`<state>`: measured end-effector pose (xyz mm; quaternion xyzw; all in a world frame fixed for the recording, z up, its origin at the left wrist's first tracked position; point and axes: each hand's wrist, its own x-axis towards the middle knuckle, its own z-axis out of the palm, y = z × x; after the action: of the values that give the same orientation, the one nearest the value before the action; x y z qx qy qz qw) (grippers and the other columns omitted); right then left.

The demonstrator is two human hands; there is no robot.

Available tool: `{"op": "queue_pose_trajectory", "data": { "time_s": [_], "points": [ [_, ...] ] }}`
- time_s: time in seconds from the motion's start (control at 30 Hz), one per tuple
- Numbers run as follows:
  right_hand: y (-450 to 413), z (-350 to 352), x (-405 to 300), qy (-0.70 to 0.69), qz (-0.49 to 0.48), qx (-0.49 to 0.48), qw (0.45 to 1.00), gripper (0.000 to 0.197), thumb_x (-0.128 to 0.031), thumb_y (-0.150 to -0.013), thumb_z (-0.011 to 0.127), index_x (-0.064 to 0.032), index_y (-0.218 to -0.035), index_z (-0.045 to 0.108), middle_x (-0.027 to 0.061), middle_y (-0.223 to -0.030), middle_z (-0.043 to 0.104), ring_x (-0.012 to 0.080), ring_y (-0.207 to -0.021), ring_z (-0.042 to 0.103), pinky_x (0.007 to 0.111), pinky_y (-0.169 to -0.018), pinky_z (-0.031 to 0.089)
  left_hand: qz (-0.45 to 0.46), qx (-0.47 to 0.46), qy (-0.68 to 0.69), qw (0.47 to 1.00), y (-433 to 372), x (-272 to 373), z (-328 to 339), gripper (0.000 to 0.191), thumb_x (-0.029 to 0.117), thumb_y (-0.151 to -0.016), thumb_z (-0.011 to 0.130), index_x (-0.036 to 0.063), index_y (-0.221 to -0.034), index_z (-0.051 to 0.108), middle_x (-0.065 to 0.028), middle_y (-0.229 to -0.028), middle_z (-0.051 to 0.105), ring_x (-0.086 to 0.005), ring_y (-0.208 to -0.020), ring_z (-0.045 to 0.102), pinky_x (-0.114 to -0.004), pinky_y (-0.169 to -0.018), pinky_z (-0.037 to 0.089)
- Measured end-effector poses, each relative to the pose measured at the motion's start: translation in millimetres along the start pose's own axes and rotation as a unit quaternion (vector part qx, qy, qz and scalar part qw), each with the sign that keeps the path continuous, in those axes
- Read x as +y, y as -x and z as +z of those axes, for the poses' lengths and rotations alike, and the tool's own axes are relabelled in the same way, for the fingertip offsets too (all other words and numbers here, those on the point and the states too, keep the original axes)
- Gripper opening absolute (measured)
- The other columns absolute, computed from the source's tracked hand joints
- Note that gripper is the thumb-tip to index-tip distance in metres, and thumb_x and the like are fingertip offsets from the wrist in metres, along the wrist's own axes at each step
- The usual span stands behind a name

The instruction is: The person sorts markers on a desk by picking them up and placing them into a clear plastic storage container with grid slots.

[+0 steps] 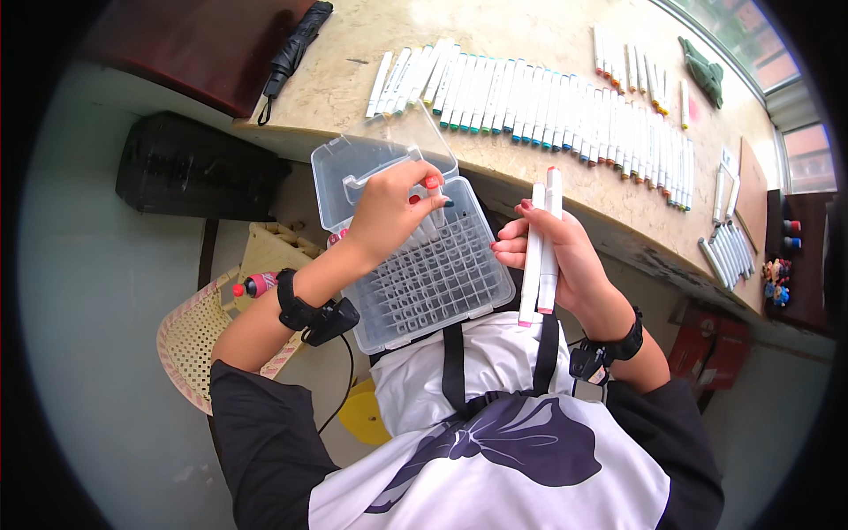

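Observation:
Two white markers with pink and red ends lie across the palm of my right hand, under its thumb. My left hand pinches a red-capped marker upright above the far part of a clear plastic marker case. The case rests on my lap, and its gridded insert shows many small square slots. A few more markers, with red and pink caps, stand at its far and left parts, partly hidden by my left hand. The clear lid is tipped back towards the table.
A long row of white markers lies on the stone-topped table, with smaller groups farther back and at right. A folded black umbrella and a green cloth item lie there too. A woven chair with a bottle stands at left.

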<state>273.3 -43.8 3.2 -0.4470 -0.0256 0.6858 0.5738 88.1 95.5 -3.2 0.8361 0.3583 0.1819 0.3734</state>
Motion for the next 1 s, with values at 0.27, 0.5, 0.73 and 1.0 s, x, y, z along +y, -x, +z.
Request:
{"op": "queue_pose_trajectory", "data": {
  "time_s": [0.27, 0.5, 0.73, 1.0],
  "points": [
    [0.5, 2.5, -2.6, -0.131, 0.132, -0.087, 0.979, 0.017, -0.011, -0.094, 0.051, 0.0024, -0.102, 0.047, 0.0104, -0.076, 0.058, 0.0195, -0.064, 0.061, 0.029, -0.059, 0.056, 0.309, 0.027, -0.11, 0.944, 13.6, 34.1, -16.2, 0.024, 0.003, -0.067, 0.072, 0.0025, -0.091, 0.065, -0.0098, -0.089, 0.062, -0.0274, -0.086, 0.059, -0.037, -0.074, 0.049],
    [11.6, 58.0, -9.8, 0.029, 0.171, -0.127, 0.977, 0.017, -0.01, -0.09, 0.055, -0.001, -0.077, 0.06, 0.0052, -0.073, 0.059, 0.0114, -0.058, 0.055, 0.028, -0.048, 0.045, 0.508, -0.092, -0.035, 0.855, 37.3, 85.0, -8.9, 0.024, 0.01, -0.063, 0.068, 0.01, -0.087, 0.066, -0.0009, -0.09, 0.057, -0.0184, -0.086, 0.055, -0.033, -0.073, 0.045],
    [20.1, 87.5, -14.8, 0.054, 0.178, -0.131, 0.974, 0.026, -0.03, -0.093, 0.054, -0.006, -0.084, 0.057, 0.0014, -0.072, 0.057, 0.0081, -0.056, 0.051, 0.027, -0.047, 0.041, 0.518, -0.052, -0.033, 0.853, 40.5, 85.7, -24.7, 0.023, 0.01, -0.063, 0.072, 0.0106, -0.085, 0.064, -0.0011, -0.089, 0.059, -0.0179, -0.082, 0.054, -0.034, -0.071, 0.047],
    [12.4, 55.1, -11.8, 0.272, 0.064, -0.12, 0.953, 0.046, -0.054, -0.095, 0.04, -0.0092, -0.103, 0.044, 0.0001, -0.061, 0.045, 0.0102, -0.047, 0.038, 0.024, -0.047, 0.034, 0.416, 0.109, 0.157, 0.889, 39.5, 85.3, -54.5, 0.032, 0.008, -0.067, 0.083, 0.0063, -0.091, 0.061, -0.0062, -0.087, 0.067, -0.0208, -0.08, 0.061, -0.029, -0.069, 0.051]
  ]
}}
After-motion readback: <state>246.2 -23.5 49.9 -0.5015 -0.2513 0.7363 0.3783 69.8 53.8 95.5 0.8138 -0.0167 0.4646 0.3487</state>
